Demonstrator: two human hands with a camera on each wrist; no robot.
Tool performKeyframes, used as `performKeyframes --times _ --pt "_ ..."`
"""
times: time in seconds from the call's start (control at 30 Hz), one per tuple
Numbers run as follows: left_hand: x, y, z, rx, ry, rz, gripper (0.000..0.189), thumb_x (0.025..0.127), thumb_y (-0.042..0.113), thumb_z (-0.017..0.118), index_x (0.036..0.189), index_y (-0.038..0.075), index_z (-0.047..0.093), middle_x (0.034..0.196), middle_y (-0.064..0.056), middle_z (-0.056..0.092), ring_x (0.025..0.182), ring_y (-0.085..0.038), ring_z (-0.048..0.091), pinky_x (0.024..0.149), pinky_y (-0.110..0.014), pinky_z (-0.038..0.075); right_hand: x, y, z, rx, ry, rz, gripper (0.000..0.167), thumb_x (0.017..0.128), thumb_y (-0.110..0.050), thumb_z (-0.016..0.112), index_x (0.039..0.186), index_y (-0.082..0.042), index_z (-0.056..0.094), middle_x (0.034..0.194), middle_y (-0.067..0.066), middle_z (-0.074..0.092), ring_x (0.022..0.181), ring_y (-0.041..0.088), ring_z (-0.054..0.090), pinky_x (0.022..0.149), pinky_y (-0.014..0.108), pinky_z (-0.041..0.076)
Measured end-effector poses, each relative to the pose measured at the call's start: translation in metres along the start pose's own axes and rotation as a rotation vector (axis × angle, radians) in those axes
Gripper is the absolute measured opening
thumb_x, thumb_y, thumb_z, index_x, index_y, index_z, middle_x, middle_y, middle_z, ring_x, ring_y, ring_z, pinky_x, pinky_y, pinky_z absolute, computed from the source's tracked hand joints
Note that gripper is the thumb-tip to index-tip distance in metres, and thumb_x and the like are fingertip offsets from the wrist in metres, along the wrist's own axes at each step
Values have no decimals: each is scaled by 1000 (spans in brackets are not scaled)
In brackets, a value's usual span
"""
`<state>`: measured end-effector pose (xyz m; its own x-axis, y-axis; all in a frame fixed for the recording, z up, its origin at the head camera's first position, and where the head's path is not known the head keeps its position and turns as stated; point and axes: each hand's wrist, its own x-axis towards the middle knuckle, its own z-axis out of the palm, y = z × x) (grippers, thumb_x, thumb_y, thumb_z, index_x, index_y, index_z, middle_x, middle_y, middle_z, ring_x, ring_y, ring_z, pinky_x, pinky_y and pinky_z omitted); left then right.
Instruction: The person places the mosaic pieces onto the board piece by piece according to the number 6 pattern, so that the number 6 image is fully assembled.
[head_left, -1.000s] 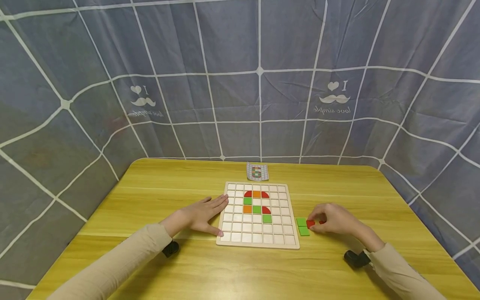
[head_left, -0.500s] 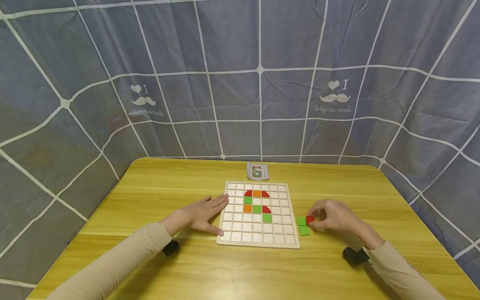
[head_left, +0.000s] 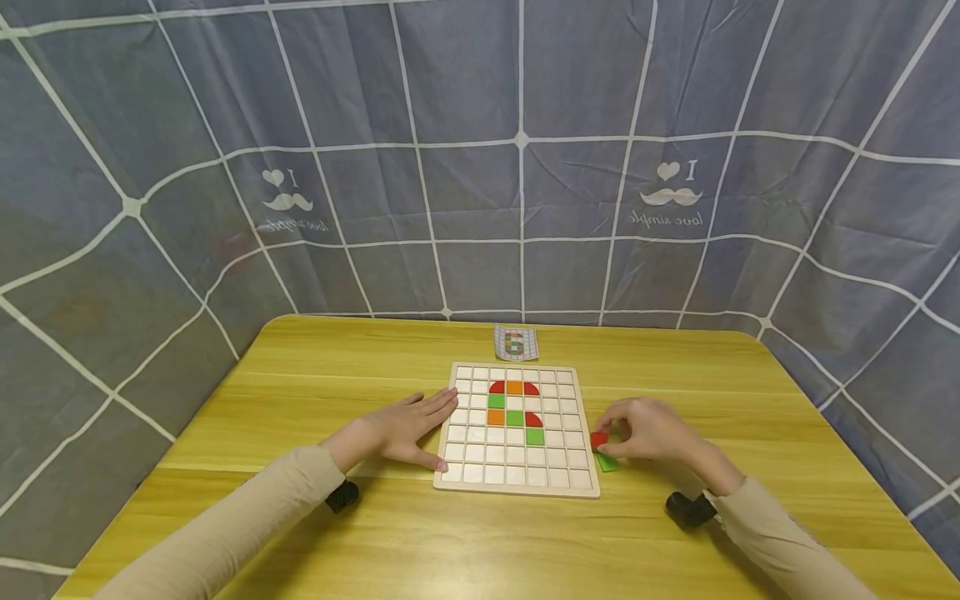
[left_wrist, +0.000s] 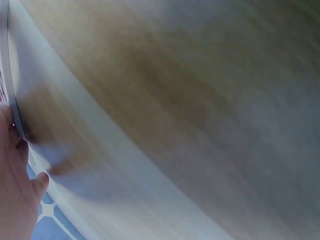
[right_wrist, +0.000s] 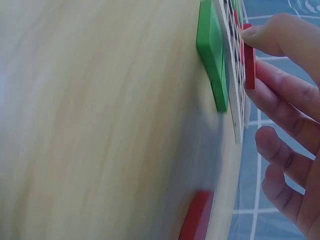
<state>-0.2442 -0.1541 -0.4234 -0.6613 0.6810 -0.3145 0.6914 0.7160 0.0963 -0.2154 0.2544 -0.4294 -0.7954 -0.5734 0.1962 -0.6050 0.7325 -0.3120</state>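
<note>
My right hand (head_left: pixel 651 429) pinches a red tile (head_left: pixel 598 442) between thumb and fingers, just off the right edge of a wooden grid board (head_left: pixel 557 457). In the right wrist view that red tile (right_wrist: pixel 250 60) is held above the table. Green square tiles (head_left: pixel 607 463) lie below it, partly covered in the head view. My left hand (head_left: pixel 408 429) lies with fingers spread, its thumb and fingertips on the board's left edge. Red, orange and green tiles (head_left: pixel 514 417) sit in several of the board's cells.
A small pattern card (head_left: pixel 515 342) lies behind the board. Another red piece (right_wrist: pixel 197 216) rests on the table in the right wrist view, hidden by the right hand in the head view. A grey gridded curtain (head_left: pixel 465 200) surrounds the wooden table (head_left: pixel 360 525).
My right hand has picked the red tile off the table and carried it left, over the green tiles towards the board. The left hand stays where it was.
</note>
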Motion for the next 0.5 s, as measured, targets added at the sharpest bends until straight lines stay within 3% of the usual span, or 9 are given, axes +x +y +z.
performKeyframes --times 0.27,0.5 --pt "0 0 -2 -3 2 -2 104 83 72 51 156 13 6 164 -5 0 151 -18 4 122 -46 12 15 -13 5 25 -19 -49 19 73 -38 80 89 -29 74 68 -15 57 55 -7 38 52 14 33" --pt "0 1 -1 5 -5 -8 104 83 73 50 156 13 6 164 -4 -1 151 -18 4 123 -45 12 27 -25 11 52 -40 -71 19 74 -38 79 89 -28 74 77 -16 63 57 -6 43 52 14 34"
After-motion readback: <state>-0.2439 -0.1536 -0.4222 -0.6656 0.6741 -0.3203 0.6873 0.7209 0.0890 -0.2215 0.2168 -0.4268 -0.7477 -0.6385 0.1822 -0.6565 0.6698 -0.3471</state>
